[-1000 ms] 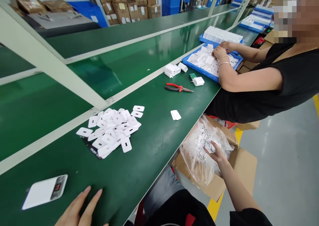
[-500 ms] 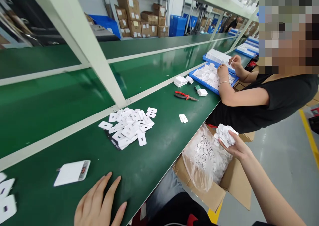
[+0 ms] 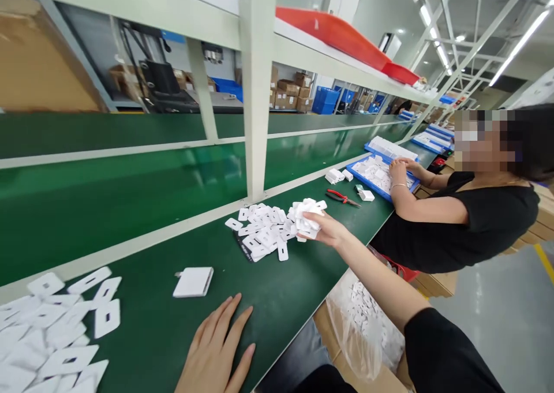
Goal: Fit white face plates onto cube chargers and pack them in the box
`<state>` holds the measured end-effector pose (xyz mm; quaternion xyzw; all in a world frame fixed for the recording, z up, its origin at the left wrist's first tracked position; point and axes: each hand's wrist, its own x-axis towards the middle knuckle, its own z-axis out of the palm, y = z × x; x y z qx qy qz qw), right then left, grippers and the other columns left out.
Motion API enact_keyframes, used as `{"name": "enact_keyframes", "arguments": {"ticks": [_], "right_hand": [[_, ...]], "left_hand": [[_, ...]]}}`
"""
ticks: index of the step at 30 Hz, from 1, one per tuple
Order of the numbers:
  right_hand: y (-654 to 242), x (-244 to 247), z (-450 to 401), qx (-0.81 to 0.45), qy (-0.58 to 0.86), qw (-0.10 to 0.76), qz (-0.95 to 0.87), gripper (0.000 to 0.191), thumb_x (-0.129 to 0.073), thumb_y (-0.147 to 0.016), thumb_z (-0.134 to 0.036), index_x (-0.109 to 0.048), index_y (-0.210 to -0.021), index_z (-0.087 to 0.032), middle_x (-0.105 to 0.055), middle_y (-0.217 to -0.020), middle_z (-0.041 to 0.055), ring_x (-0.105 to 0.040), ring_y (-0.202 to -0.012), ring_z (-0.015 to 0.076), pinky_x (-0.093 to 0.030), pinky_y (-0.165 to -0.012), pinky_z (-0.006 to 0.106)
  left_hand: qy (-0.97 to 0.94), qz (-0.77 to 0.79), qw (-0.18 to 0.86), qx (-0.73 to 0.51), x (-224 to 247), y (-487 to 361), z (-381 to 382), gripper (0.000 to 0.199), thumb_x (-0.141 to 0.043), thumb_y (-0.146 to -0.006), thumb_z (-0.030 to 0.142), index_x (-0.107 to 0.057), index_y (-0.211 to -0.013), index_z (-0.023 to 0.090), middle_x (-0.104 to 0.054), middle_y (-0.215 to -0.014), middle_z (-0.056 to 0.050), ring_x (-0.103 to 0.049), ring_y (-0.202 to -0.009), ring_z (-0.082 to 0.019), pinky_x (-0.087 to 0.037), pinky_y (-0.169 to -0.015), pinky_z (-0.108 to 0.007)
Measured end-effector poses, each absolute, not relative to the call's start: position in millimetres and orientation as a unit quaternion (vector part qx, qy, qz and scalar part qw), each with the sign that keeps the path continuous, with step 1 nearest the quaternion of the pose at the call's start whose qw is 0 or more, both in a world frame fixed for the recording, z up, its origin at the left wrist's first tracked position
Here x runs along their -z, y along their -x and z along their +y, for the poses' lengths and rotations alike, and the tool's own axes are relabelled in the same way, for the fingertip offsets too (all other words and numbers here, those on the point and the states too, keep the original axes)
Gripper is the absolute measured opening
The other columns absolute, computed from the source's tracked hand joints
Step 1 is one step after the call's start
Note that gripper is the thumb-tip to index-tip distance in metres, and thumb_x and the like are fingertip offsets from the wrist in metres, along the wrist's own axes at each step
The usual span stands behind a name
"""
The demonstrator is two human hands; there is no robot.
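Observation:
My right hand (image 3: pixel 326 229) is closed around a bunch of white plastic plates (image 3: pixel 306 215), held at the right edge of a pile of similar plates (image 3: pixel 264 231) on the green table (image 3: pixel 277 300). Each loose plate has a small slot. My left hand (image 3: pixel 220 347) lies spread on the table near its front edge, holding nothing. Beyond its fingertips sits a white square device (image 3: pixel 193 281). A larger heap of white plates (image 3: pixel 56 335) covers the left end of the table.
Red-handled pliers (image 3: pixel 341 197) and white housings (image 3: pixel 334 176) lie farther right. A co-worker's hands (image 3: pixel 400 171) are over a blue tray (image 3: pixel 367 179). An open carton with a plastic bag (image 3: pixel 359 347) stands below the table edge. A post (image 3: pixel 255 93) rises behind the pile.
My right hand has moved from above the carton to the pile on the table, still holding the plates. The view has turned up and left; my left hand remains spread on the table.

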<state>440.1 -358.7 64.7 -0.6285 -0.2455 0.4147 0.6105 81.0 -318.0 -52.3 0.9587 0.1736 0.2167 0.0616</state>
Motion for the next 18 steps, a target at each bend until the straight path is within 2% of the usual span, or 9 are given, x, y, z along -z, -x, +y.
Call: {"name": "enact_keyframes", "arguments": {"ticks": [2,4,7,9,12,14,18], "right_hand": [[-422,-63,-335,-0.410,0.640,0.592,-0.268,0.063,-0.091,-0.067,-0.034,-0.057,-0.119,-0.023,-0.074,-0.109,0.0045,-0.073,-0.095,0.0238,-0.065,-0.082,0.048],[-408,-63,-320,-0.341,0.675,0.551,-0.354,0.069,-0.091,-0.065,-0.027,-0.056,-0.123,-0.024,-0.071,-0.116,0.0028,-0.069,-0.102,0.0225,-0.061,-0.092,0.045],[-393,-59,-310,-0.122,0.746,0.365,-0.543,0.065,-0.083,-0.072,-0.021,-0.055,-0.131,-0.025,-0.064,-0.124,0.0047,-0.064,-0.112,0.0227,-0.055,-0.101,0.041],[-386,-53,-307,-0.026,0.765,0.253,-0.592,0.065,-0.079,-0.077,-0.020,-0.055,-0.137,-0.025,-0.060,-0.125,0.0081,-0.063,-0.113,0.0250,-0.057,-0.095,0.039],[-380,-40,-305,0.006,0.775,0.200,-0.599,0.058,-0.076,-0.085,-0.029,-0.057,-0.140,-0.025,-0.059,-0.124,0.0138,-0.059,-0.114,0.0314,-0.058,-0.080,0.039],[-378,-31,-305,0.023,0.777,0.182,-0.602,0.054,-0.071,-0.090,-0.039,-0.058,-0.141,-0.026,-0.059,-0.124,0.0168,-0.056,-0.118,0.0350,-0.058,-0.075,0.038],[-378,-17,-306,0.065,0.774,0.148,-0.613,0.060,-0.063,-0.094,-0.056,-0.056,-0.146,-0.027,-0.059,-0.125,0.0191,-0.052,-0.127,0.0376,-0.060,-0.081,0.041]], "left_hand": [[-0.955,0.184,0.068,-0.224,51,-83,-319,0.048,-0.054,-0.100,0.036,-0.053,-0.149,0.031,-0.052,-0.159,-0.004,-0.052,-0.141,-0.027,-0.050,-0.105,-0.041],[-0.951,0.192,0.077,-0.228,50,-85,-321,0.047,-0.054,-0.101,0.035,-0.055,-0.147,0.030,-0.052,-0.159,-0.005,-0.052,-0.142,-0.027,-0.050,-0.106,-0.041],[-0.951,0.186,0.075,-0.236,49,-87,-321,0.047,-0.055,-0.100,0.033,-0.056,-0.147,0.030,-0.052,-0.159,-0.005,-0.052,-0.142,-0.028,-0.050,-0.106,-0.041],[-0.951,0.180,0.070,-0.240,49,-87,-320,0.048,-0.056,-0.099,0.031,-0.056,-0.147,0.029,-0.052,-0.159,-0.006,-0.052,-0.142,-0.027,-0.050,-0.106,-0.040],[-0.951,0.180,0.069,-0.241,48,-88,-320,0.048,-0.056,-0.098,0.030,-0.056,-0.146,0.028,-0.051,-0.160,-0.007,-0.050,-0.143,-0.028,-0.050,-0.107,-0.041],[-0.951,0.180,0.071,-0.241,47,-89,-321,0.047,-0.056,-0.098,0.030,-0.057,-0.145,0.027,-0.051,-0.159,-0.007,-0.050,-0.143,-0.029,-0.049,-0.107,-0.042],[-0.949,0.183,0.066,-0.247,46,-91,-323,0.047,-0.055,-0.097,0.028,-0.058,-0.144,0.026,-0.052,-0.158,-0.009,-0.050,-0.143,-0.029,-0.048,-0.108,-0.043]]}}
